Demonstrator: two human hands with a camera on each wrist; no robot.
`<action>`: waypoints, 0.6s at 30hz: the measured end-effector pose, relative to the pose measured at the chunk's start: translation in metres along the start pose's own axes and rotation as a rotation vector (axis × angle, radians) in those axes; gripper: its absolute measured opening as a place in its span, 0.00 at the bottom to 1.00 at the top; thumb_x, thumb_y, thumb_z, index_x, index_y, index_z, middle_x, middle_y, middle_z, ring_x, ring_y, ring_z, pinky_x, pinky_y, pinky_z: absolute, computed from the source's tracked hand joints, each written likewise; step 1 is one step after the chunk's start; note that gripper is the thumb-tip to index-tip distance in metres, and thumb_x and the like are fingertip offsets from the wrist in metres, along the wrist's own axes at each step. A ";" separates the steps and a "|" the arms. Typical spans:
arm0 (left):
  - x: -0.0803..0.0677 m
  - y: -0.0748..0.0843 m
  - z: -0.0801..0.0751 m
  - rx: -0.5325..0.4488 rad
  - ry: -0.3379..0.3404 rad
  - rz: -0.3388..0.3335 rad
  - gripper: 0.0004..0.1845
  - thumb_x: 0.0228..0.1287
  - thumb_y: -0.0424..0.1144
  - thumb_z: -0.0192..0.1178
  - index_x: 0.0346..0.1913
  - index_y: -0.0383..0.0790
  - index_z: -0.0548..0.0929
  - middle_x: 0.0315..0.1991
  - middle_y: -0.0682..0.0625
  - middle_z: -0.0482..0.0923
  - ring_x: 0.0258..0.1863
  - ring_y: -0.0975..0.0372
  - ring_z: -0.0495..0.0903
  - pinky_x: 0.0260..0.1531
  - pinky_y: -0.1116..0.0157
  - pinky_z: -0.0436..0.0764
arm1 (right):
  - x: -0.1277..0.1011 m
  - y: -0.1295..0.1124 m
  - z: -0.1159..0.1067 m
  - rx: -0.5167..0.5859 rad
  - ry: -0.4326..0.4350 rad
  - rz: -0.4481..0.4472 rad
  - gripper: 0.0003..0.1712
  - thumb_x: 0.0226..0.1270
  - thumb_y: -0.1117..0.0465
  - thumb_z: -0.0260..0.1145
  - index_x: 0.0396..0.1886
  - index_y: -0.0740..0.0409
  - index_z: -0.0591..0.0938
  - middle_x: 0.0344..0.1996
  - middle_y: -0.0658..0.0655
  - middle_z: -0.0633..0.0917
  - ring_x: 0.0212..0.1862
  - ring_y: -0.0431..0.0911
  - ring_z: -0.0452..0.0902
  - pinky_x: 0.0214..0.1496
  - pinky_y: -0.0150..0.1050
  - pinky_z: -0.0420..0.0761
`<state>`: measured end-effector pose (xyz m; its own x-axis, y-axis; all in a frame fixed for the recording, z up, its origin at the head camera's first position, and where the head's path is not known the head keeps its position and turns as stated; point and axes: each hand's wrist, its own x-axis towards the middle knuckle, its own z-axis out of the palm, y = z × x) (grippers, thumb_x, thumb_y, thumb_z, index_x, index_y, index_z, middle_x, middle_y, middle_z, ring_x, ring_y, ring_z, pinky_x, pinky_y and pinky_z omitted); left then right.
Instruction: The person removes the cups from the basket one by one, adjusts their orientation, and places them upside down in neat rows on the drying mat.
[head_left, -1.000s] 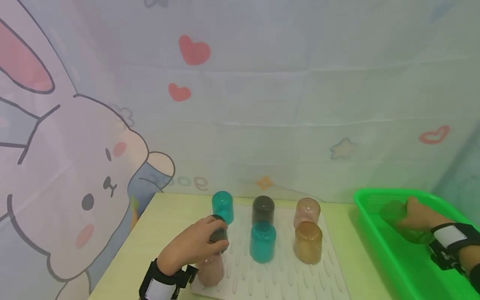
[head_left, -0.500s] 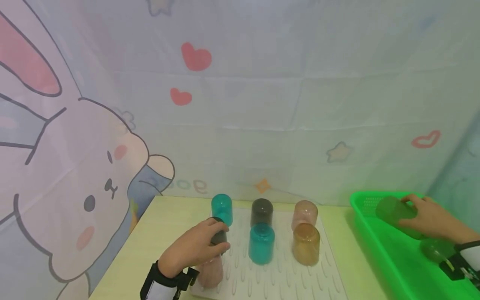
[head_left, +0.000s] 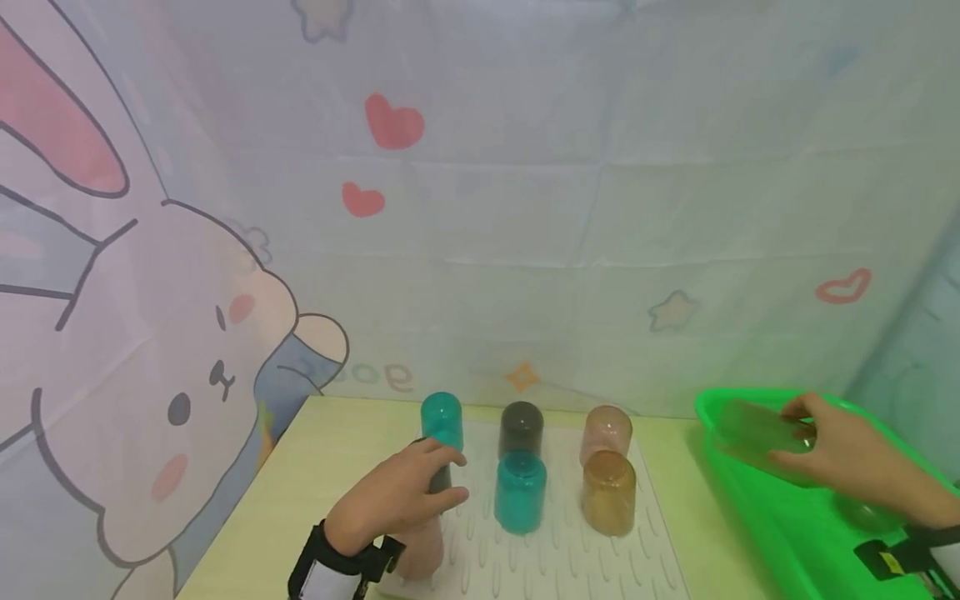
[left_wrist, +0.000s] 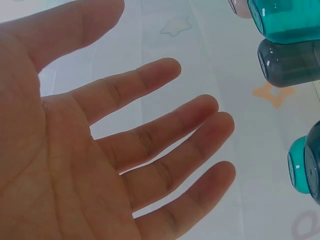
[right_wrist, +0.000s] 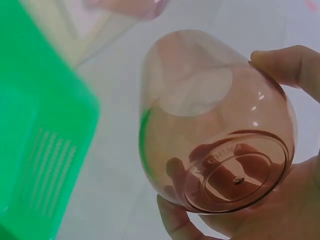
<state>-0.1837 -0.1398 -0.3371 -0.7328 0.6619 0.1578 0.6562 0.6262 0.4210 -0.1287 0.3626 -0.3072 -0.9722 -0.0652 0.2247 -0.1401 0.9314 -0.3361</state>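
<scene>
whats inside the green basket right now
Over the green basket the right hand holds a see-through cup lying on its side. One more cup lies inside, partly covered by the wrist. The basket's near end runs out of view.

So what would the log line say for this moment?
left hand: open, beside dark cup | right hand: holds clear pinkish cup above green basket

The head view looks forward and down from behind both hands. The left wrist view sits close under open fingers (left_wrist: 150, 150), sharing the cups (left_wrist: 290, 65) beyond the fingertips. The right wrist view looks closely at a glass (right_wrist: 215, 120) between fingers.
</scene>
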 end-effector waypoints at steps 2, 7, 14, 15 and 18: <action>0.001 0.002 0.000 -0.001 -0.009 -0.005 0.20 0.65 0.50 0.59 0.55 0.44 0.78 0.54 0.47 0.74 0.51 0.55 0.75 0.48 0.56 0.77 | -0.003 -0.011 0.000 0.017 -0.004 -0.023 0.35 0.56 0.53 0.72 0.51 0.73 0.67 0.48 0.75 0.75 0.46 0.67 0.75 0.36 0.52 0.79; 0.006 0.008 0.002 0.000 -0.019 0.010 0.19 0.66 0.51 0.58 0.55 0.47 0.78 0.53 0.48 0.74 0.48 0.59 0.75 0.45 0.60 0.77 | -0.008 -0.045 0.005 0.090 -0.022 -0.083 0.33 0.57 0.52 0.72 0.52 0.65 0.68 0.48 0.67 0.77 0.48 0.63 0.76 0.37 0.48 0.79; 0.016 0.020 0.007 0.024 -0.031 0.038 0.22 0.64 0.53 0.60 0.56 0.46 0.78 0.53 0.50 0.74 0.50 0.61 0.75 0.46 0.64 0.77 | -0.007 -0.089 0.025 0.221 -0.069 -0.166 0.30 0.55 0.53 0.73 0.52 0.60 0.70 0.49 0.61 0.77 0.47 0.56 0.77 0.40 0.42 0.80; 0.017 0.021 0.008 0.019 -0.036 0.041 0.22 0.63 0.53 0.60 0.56 0.45 0.78 0.54 0.50 0.74 0.50 0.61 0.75 0.47 0.64 0.77 | -0.007 -0.094 0.029 0.232 -0.073 -0.175 0.30 0.55 0.54 0.73 0.51 0.59 0.70 0.49 0.60 0.78 0.47 0.54 0.77 0.40 0.41 0.80; 0.020 0.025 0.011 0.015 -0.047 0.050 0.25 0.62 0.54 0.61 0.58 0.45 0.76 0.54 0.50 0.73 0.51 0.62 0.75 0.47 0.65 0.77 | -0.004 -0.108 0.040 0.274 -0.095 -0.203 0.29 0.53 0.55 0.73 0.50 0.59 0.71 0.46 0.57 0.78 0.45 0.50 0.77 0.40 0.38 0.79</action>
<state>-0.1803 -0.1062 -0.3330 -0.6903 0.7106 0.1358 0.6944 0.5980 0.4002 -0.1170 0.2476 -0.3083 -0.9306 -0.2842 0.2306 -0.3650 0.7663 -0.5287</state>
